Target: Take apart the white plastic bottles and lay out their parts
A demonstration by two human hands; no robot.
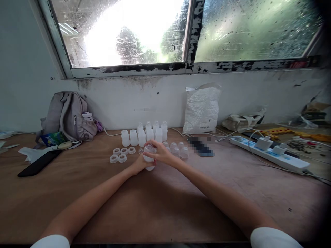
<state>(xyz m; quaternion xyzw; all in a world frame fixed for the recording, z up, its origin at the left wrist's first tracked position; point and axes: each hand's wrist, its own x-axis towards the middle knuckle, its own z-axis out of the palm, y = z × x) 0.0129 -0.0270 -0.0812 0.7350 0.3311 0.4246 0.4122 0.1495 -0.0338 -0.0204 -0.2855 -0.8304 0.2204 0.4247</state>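
Note:
A translucent white baby bottle [149,168] stands upright on the table between my hands. My left hand [141,164] is wrapped round its body from the left. From above and the right, my right hand [160,152] grips the ring at its top, where a clear teat [150,147] shows between the fingers. Behind are rows of bottles [133,137], the rear ones topped with teats. Several loose collar rings [122,158] lie to the left of my hands. Clear dome caps [184,152] stand to the right. A small clear teat [140,150] sits just beside my left fingers.
At the back left a grey backpack [69,117] leans on the wall, with a black flat case [40,163] before it. A white padded bag [201,110], a phone [204,150] and a power strip [271,155] with cables occupy the right side.

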